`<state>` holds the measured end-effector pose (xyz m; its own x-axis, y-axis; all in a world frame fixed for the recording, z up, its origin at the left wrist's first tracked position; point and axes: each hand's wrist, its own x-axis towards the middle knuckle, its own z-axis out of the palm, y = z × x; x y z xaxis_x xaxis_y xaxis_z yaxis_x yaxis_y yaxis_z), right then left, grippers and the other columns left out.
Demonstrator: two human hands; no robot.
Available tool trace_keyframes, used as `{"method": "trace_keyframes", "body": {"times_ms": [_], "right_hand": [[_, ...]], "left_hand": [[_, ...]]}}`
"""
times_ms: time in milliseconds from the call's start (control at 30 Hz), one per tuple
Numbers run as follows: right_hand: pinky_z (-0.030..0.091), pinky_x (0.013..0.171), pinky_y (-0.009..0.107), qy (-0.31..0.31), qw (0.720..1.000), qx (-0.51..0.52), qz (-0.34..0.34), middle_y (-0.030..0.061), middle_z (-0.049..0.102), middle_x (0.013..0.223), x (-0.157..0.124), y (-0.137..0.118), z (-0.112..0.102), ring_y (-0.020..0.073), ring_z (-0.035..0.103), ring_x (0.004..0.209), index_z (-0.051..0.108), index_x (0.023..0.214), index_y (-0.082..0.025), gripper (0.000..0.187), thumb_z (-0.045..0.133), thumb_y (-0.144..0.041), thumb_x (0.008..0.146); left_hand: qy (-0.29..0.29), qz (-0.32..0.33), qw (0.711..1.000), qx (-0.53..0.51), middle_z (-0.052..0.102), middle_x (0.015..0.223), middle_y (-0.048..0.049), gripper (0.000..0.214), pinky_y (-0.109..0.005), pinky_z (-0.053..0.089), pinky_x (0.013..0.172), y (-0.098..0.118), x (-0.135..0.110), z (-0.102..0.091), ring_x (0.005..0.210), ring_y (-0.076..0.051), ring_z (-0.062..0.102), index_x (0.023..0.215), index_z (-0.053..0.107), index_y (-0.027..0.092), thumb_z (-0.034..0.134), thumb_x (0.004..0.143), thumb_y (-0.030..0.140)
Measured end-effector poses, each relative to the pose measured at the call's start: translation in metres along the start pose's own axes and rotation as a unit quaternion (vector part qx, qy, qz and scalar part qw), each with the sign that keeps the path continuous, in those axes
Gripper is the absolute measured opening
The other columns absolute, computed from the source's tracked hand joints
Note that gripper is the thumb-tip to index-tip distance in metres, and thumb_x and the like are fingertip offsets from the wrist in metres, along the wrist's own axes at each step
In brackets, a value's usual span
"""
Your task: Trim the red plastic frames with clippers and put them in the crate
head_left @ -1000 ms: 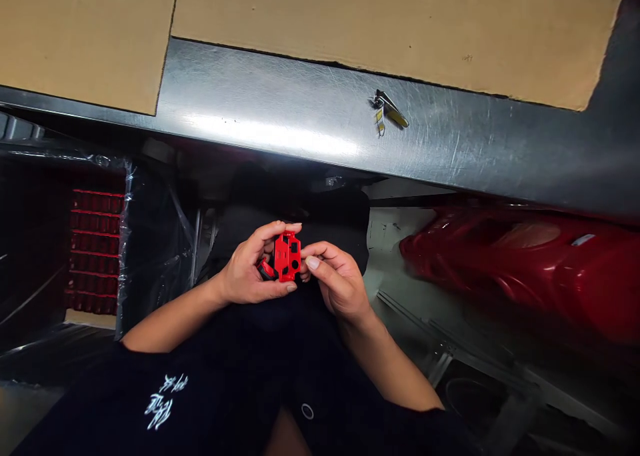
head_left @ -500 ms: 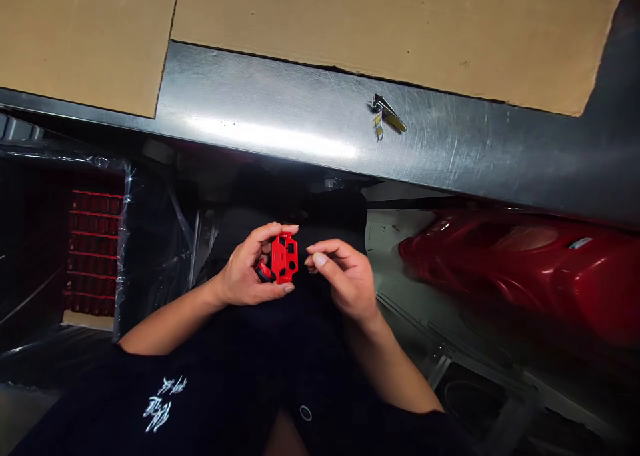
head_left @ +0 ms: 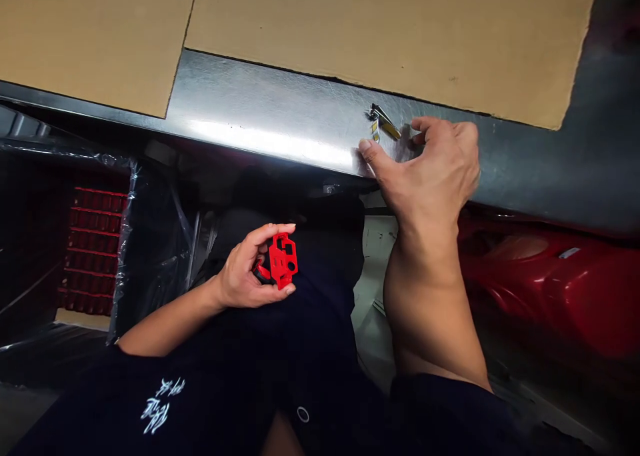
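Observation:
Between thumb and fingers, my left hand (head_left: 245, 269) grips a red plastic part (head_left: 284, 261) with several cut-out holes, held above my lap. A smaller red and black piece (head_left: 263, 271) shows behind it, against my palm. Over the metal table edge, my right hand (head_left: 435, 163) is spread, thumb and fingers apart, with nothing seen between them. Just beyond its thumb lies a nail clipper (head_left: 385, 123) with its lever swung out, on the metal surface. The hand appears close to the clipper without gripping it.
Cardboard sheets (head_left: 375, 36) cover the back of the metal table (head_left: 260, 109). At the left, a plastic-lined box (head_left: 127, 229) holds stacked red parts (head_left: 95, 249). Large glossy red moulded pieces (head_left: 560, 276) lie below the table at the right.
My right hand has gone from beside the red part up and right to the nail clipper, its fingers spreading from a pinch. My left hand still holds the red part, slightly tilted.

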<state>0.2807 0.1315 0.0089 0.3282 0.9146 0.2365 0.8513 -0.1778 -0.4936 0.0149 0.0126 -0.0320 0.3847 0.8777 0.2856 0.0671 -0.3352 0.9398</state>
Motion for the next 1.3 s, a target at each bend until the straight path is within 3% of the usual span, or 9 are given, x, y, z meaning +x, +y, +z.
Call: {"method": "trace_keyframes", "body": {"times_ms": [233, 333, 433, 633, 767, 900, 1000, 1133, 1300], "right_hand": [[0.043, 0.095, 0.046, -0.022, 0.998, -0.043, 0.038, 0.0136, 0.066, 0.103, 0.005, -0.006, 0.004, 0.0254, 0.056, 0.098, 0.074, 0.111, -0.014, 0.041, 0.079, -0.047, 0.086], [0.047, 0.092, 0.046, -0.001, 1.000, -0.029, -0.006, 0.0107, 0.067, 0.102, 0.005, 0.006, 0.002, 0.0253, 0.057, 0.096, 0.073, 0.107, -0.020, 0.041, 0.082, -0.051, 0.082], [0.052, 0.088, 0.048, 0.015, 0.997, -0.028, -0.064, 0.0053, 0.070, 0.093, 0.011, 0.021, 0.003, 0.0256, 0.059, 0.091, 0.071, 0.095, -0.032, 0.017, 0.077, -0.046, 0.088], [0.059, 0.079, 0.050, 0.033, 0.996, -0.002, -0.085, 0.0032, 0.076, 0.084, 0.015, 0.034, -0.006, 0.0268, 0.070, 0.079, 0.073, 0.088, -0.027, 0.014, 0.082, -0.023, 0.078], [0.056, 0.060, 0.035, 0.036, 0.978, 0.171, -0.117, 0.0032, 0.078, 0.080, -0.024, 0.022, -0.030, 0.0184, 0.069, 0.063, 0.079, 0.100, -0.022, 0.020, 0.080, -0.021, 0.080], [0.062, 0.065, 0.030, -0.141, 0.916, 0.289, -0.240, 0.0042, 0.081, 0.093, -0.083, 0.003, -0.048, 0.0176, 0.075, 0.075, 0.079, 0.109, -0.024, 0.030, 0.078, -0.013, 0.081], [0.065, 0.064, 0.027, -0.212, 0.883, 0.349, -0.233, 0.0049, 0.081, 0.093, -0.117, -0.003, -0.047, 0.0180, 0.078, 0.077, 0.078, 0.110, -0.023, 0.032, 0.076, -0.008, 0.081], [0.068, 0.066, 0.027, -0.195, 0.891, 0.357, -0.200, 0.0055, 0.081, 0.093, -0.138, 0.004, -0.044, 0.0189, 0.079, 0.078, 0.079, 0.100, -0.023, 0.025, 0.075, -0.006, 0.081], [0.068, 0.067, 0.029, -0.188, 0.906, 0.317, -0.207, 0.0073, 0.080, 0.099, -0.149, 0.012, -0.044, 0.0190, 0.079, 0.081, 0.080, 0.096, -0.022, 0.020, 0.076, -0.008, 0.082]], "left_hand": [[0.017, 0.073, 0.996, 0.054, 0.064, 0.140, -0.0196, 0.098, -0.041, 0.063, 0.095, -0.004, -0.001, -0.004, 0.129, -0.031, 0.065, 0.158, 0.031, 0.026, 0.085, 0.078, 0.034], [0.021, 0.053, 0.998, 0.035, 0.063, 0.140, -0.0193, 0.097, -0.030, 0.065, 0.079, -0.004, 0.000, -0.008, 0.115, -0.026, 0.071, 0.158, 0.033, 0.026, 0.086, 0.077, 0.032], [0.039, 0.032, 0.999, 0.011, 0.061, 0.142, -0.0177, 0.098, -0.018, 0.059, 0.061, -0.005, 0.005, -0.017, 0.093, -0.017, 0.073, 0.158, 0.032, 0.030, 0.088, 0.076, 0.031], [0.080, 0.018, 0.997, -0.007, 0.059, 0.141, -0.0143, 0.091, -0.023, 0.060, 0.061, -0.006, 0.009, -0.039, 0.079, -0.013, 0.070, 0.156, 0.036, 0.032, 0.084, 0.079, 0.038], [0.060, 0.025, 0.995, 0.071, 0.064, 0.130, -0.0144, 0.092, -0.041, 0.062, 0.088, -0.006, 0.005, -0.038, 0.110, -0.027, 0.068, 0.156, 0.040, 0.025, 0.082, 0.077, 0.048], [-0.030, 0.039, 0.994, 0.094, 0.066, 0.123, -0.0164, 0.092, -0.044, 0.061, 0.090, -0.005, 0.005, -0.026, 0.108, -0.027, 0.067, 0.157, 0.038, 0.018, 0.078, 0.079, 0.046], [-0.075, 0.026, 0.992, 0.094, 0.066, 0.119, -0.0164, 0.092, -0.039, 0.062, 0.080, -0.003, 0.008, -0.017, 0.101, -0.025, 0.068, 0.156, 0.036, 0.016, 0.077, 0.079, 0.044], [-0.114, -0.023, 0.989, 0.093, 0.068, 0.117, -0.0133, 0.086, -0.028, 0.060, 0.064, 0.004, 0.014, -0.011, 0.082, -0.018, 0.070, 0.147, 0.041, 0.018, 0.080, 0.073, 0.037], [-0.136, -0.001, 0.980, 0.144, 0.067, 0.122, -0.0136, 0.073, -0.027, 0.062, 0.070, 0.013, 0.021, -0.009, 0.101, -0.022, 0.072, 0.141, 0.047, 0.019, 0.076, 0.076, 0.033]]}}
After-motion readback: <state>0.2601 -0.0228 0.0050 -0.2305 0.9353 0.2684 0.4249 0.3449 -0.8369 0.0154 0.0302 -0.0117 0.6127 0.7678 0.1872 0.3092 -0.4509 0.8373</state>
